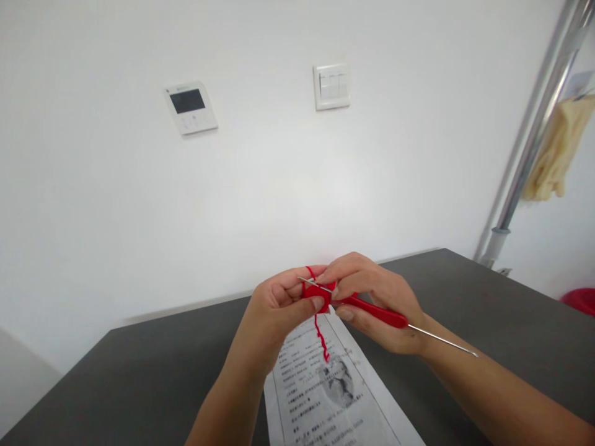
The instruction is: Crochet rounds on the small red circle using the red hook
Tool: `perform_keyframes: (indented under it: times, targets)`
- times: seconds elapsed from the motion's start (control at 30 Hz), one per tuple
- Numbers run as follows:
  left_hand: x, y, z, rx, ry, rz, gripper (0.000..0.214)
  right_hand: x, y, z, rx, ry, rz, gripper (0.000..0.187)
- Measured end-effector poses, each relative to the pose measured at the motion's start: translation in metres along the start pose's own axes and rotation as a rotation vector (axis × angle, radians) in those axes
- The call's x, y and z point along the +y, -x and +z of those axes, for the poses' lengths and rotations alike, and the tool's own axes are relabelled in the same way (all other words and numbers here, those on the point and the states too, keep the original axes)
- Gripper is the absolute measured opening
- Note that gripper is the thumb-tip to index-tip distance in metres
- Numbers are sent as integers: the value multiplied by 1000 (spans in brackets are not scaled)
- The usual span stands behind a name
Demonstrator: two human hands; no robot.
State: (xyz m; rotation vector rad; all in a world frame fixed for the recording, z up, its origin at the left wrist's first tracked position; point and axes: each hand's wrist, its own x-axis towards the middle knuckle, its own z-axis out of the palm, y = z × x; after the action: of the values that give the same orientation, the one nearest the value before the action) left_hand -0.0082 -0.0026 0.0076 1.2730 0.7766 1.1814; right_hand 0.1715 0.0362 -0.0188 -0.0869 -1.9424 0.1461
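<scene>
My left hand (pixel 279 303) is closed, pinching a small red crochet piece (pixel 318 292) between thumb and fingers. A loop of red yarn rises above it and a kinked yarn tail (pixel 321 339) hangs down over the paper. My right hand (pixel 376 297) is closed round a crochet hook with a red handle (pixel 379 313); its thin metal tip (pixel 310 284) pokes into the red piece, and a metal end sticks out behind my wrist. Both hands hover above the dark grey table (pixel 153 378).
A printed instruction sheet (pixel 325 396) with text and a picture lies on the table under my hands. A white wall carries a small display panel (pixel 190 106) and a light switch (pixel 331 86). A metal pole (pixel 534 130) with a cream cloth (pixel 555 148) stands at right; something red (pixel 581 300) sits beyond the table.
</scene>
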Motion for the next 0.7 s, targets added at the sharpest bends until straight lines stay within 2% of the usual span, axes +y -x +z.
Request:
perform_keyframes:
  times: [0.17,0.3,0.47,0.6,0.7]
  targets:
    - [-1,1,-2,52,-21,19,27,0,1,-6,-50,-19,93,23]
    - [-2,1,-5,108,-52,82,17,0,5,-7,26,-166,280,17]
    - [-5,0,-8,144,-64,102,15,-1,4,-3,140,-371,403,13]
    - [-6,-1,-9,162,-63,111,21,0,3,-1,182,-416,411,10]
    - [-5,-1,-8,169,-57,96,22,2,4,-1,150,-415,369,8]
